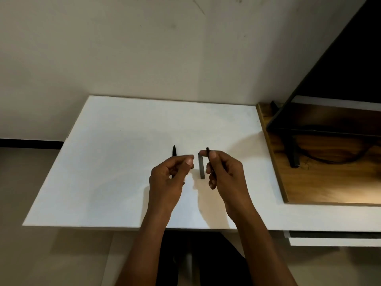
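The left hand (169,177) curls round a pen (174,150) whose tip pokes out beyond its fingers. The right hand (224,174) pinches a cap (207,151). A grey bar (201,167) lies between the hands on the desk (103,162).

- White table top (115,162): smooth and matt, the light spreading softly over it.
- Wooden board (329,182) on the right: brown grain, varnished, with a sheen at its near edge.
- Black pointed piece (174,150) in the left hand (169,172): dull, plastic-looking.
- Black slim piece (207,151) in the right hand (224,172): same dark finish.
- Grey bar (201,168): flat matt grey.
- Far wall (144,48): matt paint, scuffed.
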The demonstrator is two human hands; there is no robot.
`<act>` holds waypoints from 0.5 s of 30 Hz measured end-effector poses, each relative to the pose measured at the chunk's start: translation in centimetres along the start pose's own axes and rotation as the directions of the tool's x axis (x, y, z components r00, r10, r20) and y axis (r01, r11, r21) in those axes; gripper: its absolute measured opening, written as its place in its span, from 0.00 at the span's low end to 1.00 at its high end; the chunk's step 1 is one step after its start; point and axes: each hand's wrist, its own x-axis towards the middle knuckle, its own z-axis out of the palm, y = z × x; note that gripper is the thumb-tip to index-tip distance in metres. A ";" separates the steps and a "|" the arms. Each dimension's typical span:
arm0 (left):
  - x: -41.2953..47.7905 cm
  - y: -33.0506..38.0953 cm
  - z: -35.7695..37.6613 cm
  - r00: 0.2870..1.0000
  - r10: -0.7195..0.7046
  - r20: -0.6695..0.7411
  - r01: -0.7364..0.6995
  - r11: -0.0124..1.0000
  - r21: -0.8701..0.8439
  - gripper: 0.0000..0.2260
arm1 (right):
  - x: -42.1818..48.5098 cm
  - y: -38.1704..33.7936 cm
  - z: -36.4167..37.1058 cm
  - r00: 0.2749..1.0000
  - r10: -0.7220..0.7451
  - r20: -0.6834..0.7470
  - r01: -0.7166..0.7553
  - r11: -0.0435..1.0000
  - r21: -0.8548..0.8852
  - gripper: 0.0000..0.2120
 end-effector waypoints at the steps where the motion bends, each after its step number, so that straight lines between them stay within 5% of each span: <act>1: 0.0 0.1 0.0 1.000 -0.003 -0.006 0.003 1.000 -0.023 0.08 | 0.0 0.1 0.0 0.999 -0.011 0.045 0.014 0.998 -0.062 0.12; 4: 0.0 0.2 0.1 1.000 -0.006 -0.001 0.006 0.999 -0.053 0.09 | -0.1 0.0 0.2 0.984 -0.059 0.166 0.092 0.975 -0.203 0.10; 15: 0.0 0.2 -0.2 0.990 -0.122 -0.076 0.117 0.991 -0.073 0.06 | 0.0 -0.3 -0.3 0.970 -0.097 0.222 0.167 0.931 -0.325 0.03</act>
